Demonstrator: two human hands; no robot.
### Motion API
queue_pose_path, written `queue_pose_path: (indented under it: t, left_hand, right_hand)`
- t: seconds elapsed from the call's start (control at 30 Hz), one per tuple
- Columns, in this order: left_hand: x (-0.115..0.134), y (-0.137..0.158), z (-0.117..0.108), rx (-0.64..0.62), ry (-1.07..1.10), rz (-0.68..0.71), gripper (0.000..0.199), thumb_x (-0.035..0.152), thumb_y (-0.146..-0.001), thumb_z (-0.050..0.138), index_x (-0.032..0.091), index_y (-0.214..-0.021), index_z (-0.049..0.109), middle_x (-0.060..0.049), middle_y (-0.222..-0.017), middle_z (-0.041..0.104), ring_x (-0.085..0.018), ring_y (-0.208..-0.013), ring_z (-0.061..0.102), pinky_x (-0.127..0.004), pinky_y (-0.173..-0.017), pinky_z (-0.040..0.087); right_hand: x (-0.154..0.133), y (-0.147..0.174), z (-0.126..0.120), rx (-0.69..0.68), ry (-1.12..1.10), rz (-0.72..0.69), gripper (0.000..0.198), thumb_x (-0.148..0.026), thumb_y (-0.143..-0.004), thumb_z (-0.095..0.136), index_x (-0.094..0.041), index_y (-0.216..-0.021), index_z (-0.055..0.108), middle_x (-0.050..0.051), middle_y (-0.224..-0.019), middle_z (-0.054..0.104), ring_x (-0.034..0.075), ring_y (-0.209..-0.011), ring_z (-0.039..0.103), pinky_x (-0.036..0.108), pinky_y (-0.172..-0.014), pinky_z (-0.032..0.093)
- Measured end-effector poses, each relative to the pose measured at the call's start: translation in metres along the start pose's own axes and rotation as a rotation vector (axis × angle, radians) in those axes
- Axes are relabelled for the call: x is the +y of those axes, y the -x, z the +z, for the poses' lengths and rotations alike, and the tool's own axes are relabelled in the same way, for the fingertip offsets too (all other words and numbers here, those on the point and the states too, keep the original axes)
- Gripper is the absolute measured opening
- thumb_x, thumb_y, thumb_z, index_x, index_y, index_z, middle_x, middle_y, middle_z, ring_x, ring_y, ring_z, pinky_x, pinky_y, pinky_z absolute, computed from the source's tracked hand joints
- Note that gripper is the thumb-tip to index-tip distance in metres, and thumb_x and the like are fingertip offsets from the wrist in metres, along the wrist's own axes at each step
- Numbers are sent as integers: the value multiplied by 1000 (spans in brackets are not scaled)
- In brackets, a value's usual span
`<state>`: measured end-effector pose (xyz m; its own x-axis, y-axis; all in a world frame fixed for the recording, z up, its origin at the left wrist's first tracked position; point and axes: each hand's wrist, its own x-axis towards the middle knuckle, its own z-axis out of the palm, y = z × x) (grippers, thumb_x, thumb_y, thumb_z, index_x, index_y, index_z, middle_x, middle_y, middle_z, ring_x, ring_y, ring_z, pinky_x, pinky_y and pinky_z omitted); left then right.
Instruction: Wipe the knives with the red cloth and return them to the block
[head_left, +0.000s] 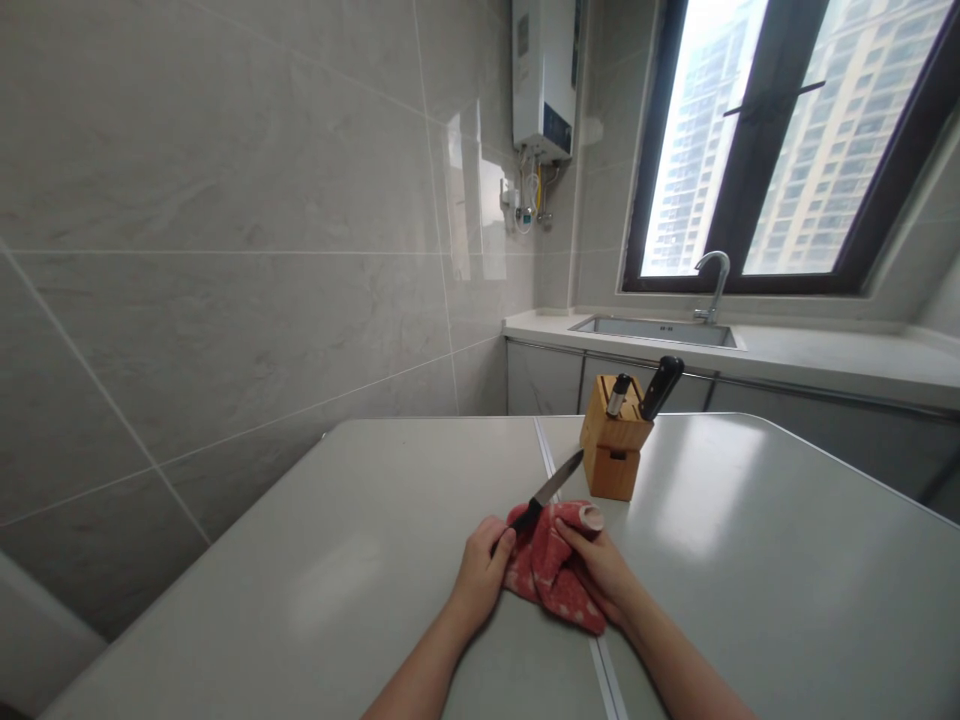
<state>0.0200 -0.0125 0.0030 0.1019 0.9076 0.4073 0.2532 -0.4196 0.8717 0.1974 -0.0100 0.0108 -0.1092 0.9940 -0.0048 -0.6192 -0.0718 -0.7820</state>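
Clasping the knife [551, 488] by its black handle, the fingers of your left hand [480, 562] are wrapping round the grip, while those of your right hand [609, 575] are pinching a bunched red cloth [551, 570], the thumb pressing its upper folds. The knife is extending far and to the right of your left fingers: its long axis is running slantwise, handle near and left, tip far and right. That tip is pointing at the wooden knife block [611, 475], which is standing upright on the desk [300, 620]; whether the two are touching, you cannot tell from this angle. The handle is overlapping the cloth's far left part, and the blade is reaching out beyond it. Your right hand is sitting nearer the block than your left. A larger black handle [661, 388] is jutting from the block towards the far right, with a shorter dark-and-pale handle [618, 396] rising to its left. The desk's far edge is running close behind the block, while wider stretches of its top are spreading left, towards the tiled wall [262, 200], and right.
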Motion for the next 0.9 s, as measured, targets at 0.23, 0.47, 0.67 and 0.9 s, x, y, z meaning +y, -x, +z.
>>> queue_pose_path:
  t: [0.23,0.47,0.67,0.9]
  left_hand:
    - [-7,-3,-1,71,31,-72,50,58,-88,46,19,-59,54,-1,-63,51,-19,-65,48,-27,-65,36]
    - [-5,1,1,-79,-109,-5,47,51,-94,41,16,-69,60,-3,-71,59,-18,-70,52,-27,-68,39]
    - [4,2,0,-200,-105,106,38,46,-93,49,17,-86,72,-7,-88,70,-21,-84,60,-29,-78,44]
    - [11,5,0,-241,-164,117,34,45,-90,54,19,-88,75,-8,-93,72,-23,-89,62,-32,-84,47]
  right_hand:
    - [6,-1,-7,23,73,3,32,-30,-66,84,-18,-91,68,6,-89,76,24,-85,70,39,-88,53]
    - [3,1,-7,-26,149,-14,40,-36,-63,85,-19,-95,69,7,-96,75,25,-90,69,40,-91,50]
    - [2,-1,-6,29,73,0,34,-32,-59,87,-19,-85,69,2,-80,74,20,-77,68,35,-82,53]
    - [5,-2,-9,7,-32,48,34,-26,-63,86,-19,-90,67,4,-86,75,23,-82,70,39,-87,52]
